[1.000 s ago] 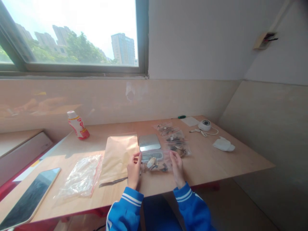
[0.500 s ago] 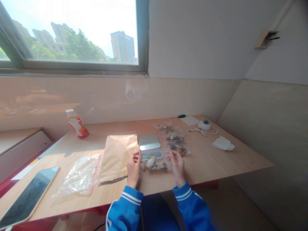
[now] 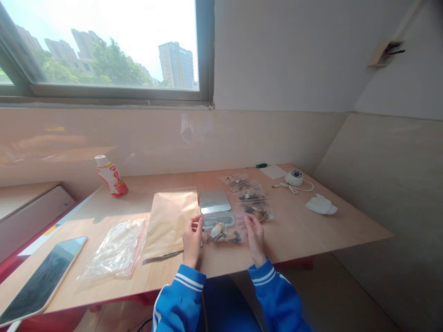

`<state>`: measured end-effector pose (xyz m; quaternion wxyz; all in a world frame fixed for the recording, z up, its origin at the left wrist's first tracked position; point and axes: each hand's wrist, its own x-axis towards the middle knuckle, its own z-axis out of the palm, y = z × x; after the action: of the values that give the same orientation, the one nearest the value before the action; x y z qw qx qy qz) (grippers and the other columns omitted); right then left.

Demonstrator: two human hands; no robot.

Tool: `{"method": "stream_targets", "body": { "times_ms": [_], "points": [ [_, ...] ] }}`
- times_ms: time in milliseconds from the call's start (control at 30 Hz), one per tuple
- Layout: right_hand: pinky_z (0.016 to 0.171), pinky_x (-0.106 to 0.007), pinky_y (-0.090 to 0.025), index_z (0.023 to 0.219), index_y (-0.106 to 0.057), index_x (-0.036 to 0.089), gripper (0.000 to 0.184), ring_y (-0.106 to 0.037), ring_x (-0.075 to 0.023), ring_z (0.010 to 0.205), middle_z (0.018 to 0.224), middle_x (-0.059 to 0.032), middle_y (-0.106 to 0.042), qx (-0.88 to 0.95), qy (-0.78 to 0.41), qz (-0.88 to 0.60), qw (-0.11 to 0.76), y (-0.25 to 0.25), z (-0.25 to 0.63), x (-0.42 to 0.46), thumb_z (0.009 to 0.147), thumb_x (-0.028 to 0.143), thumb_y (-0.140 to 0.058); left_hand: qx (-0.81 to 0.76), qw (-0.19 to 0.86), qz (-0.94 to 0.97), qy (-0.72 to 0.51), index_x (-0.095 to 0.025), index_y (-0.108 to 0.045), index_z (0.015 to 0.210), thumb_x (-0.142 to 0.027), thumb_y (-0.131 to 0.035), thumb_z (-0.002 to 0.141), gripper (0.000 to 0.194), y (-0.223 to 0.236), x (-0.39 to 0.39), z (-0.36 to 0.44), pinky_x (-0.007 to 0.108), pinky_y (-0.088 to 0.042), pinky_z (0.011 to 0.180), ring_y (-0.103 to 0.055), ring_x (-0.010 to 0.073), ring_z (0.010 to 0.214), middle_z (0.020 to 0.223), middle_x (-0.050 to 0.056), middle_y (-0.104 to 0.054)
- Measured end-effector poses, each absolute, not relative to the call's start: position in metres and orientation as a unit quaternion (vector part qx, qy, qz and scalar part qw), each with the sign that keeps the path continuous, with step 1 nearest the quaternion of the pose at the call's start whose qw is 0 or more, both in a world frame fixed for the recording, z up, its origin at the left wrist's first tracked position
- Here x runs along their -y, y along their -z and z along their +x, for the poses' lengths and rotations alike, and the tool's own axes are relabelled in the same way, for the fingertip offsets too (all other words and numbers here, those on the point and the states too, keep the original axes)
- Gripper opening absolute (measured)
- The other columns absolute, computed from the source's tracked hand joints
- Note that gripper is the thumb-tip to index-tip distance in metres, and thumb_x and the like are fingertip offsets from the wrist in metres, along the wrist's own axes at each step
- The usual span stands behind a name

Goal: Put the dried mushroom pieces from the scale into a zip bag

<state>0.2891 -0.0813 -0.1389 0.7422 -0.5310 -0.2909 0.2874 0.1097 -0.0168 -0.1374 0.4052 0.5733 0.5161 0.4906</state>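
Note:
My left hand (image 3: 192, 240) and my right hand (image 3: 255, 237) pinch the two ends of a small clear zip bag (image 3: 224, 233) filled with dark and pale bits, held just above the wooden table (image 3: 301, 230). Right behind the bag sits a small digital scale (image 3: 214, 202) with a metal plate. Three similar filled bags (image 3: 249, 197) lie in a row to the right of the scale. A brown paper envelope (image 3: 171, 219) lies beside my left hand, and metal tweezers (image 3: 162, 257) rest at its near edge.
A pile of empty clear zip bags (image 3: 116, 249) and a tablet (image 3: 39, 281) lie at the left. A red and white bottle (image 3: 110, 176) stands at the back left. A small white round device with a cable (image 3: 295, 177), a crumpled tissue (image 3: 321, 205), a white paper (image 3: 273, 172) and a green pen (image 3: 261, 165) are at the right.
My hands keep their hold on the bag with barely any shift. The view has tilted slightly, so everything sits a little higher in the picture.

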Motion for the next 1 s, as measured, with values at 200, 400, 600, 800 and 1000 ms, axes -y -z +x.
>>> {"method": "stream_targets", "body": {
  "times_ms": [200,400,600,800,1000],
  "points": [
    [0.057,-0.026,-0.051,0.089,-0.063,0.018,0.036,-0.065,-0.0171,0.067,0.086,-0.0069,-0.072,0.292,-0.283,-0.559,0.723,0.1406,0.2894,0.0813,0.077,0.052,-0.062,-0.519,0.402,0.573,-0.491,-0.017,-0.063,0.096,-0.063,-0.051,0.077,0.051,0.1358,0.0170,0.1104,0.030,-0.046,0.063,-0.059,0.0183,0.067,0.076,0.005,-0.064],
    [0.063,-0.029,-0.052,0.084,-0.063,0.017,0.039,-0.066,-0.0181,0.067,0.081,-0.0068,-0.072,0.305,-0.257,-0.569,0.719,0.1411,0.2902,0.0799,0.074,0.055,-0.062,-0.522,0.399,0.572,-0.491,-0.017,-0.063,0.096,-0.063,-0.050,0.077,0.051,0.1349,0.0178,0.1102,0.030,-0.046,0.063,-0.059,0.0183,0.066,0.074,0.004,-0.064],
    [0.059,-0.029,-0.051,0.082,-0.062,0.018,0.040,-0.065,-0.0184,0.064,0.078,-0.0067,-0.071,0.303,-0.246,-0.575,0.719,0.1459,0.2916,0.0790,0.075,0.057,-0.062,-0.515,0.408,0.573,-0.490,-0.017,-0.062,0.098,-0.063,-0.052,0.077,0.052,0.1350,0.0175,0.1105,0.031,-0.046,0.062,-0.059,0.0190,0.067,0.077,0.005,-0.064],
    [0.058,-0.028,-0.051,0.081,-0.060,0.018,0.040,-0.062,-0.0153,0.058,0.073,-0.0045,-0.069,0.301,-0.229,-0.571,0.729,0.1480,0.2931,0.0784,0.076,0.057,-0.061,-0.491,0.435,0.574,-0.489,-0.016,-0.061,0.106,-0.062,-0.053,0.076,0.055,0.1364,0.0156,0.1125,0.029,-0.047,0.061,-0.058,0.0166,0.065,0.080,0.005,-0.063],
    [0.059,-0.027,-0.050,0.085,-0.061,0.018,0.040,-0.062,-0.0146,0.059,0.071,-0.0021,-0.068,0.282,-0.249,-0.562,0.737,0.1480,0.2939,0.0775,0.075,0.056,-0.063,-0.489,0.440,0.582,-0.477,-0.016,-0.065,0.098,-0.063,-0.055,0.074,0.054,0.1356,0.0168,0.1132,0.026,-0.044,0.055,-0.052,0.0132,0.056,0.070,0.002,-0.061]
  ]
}}
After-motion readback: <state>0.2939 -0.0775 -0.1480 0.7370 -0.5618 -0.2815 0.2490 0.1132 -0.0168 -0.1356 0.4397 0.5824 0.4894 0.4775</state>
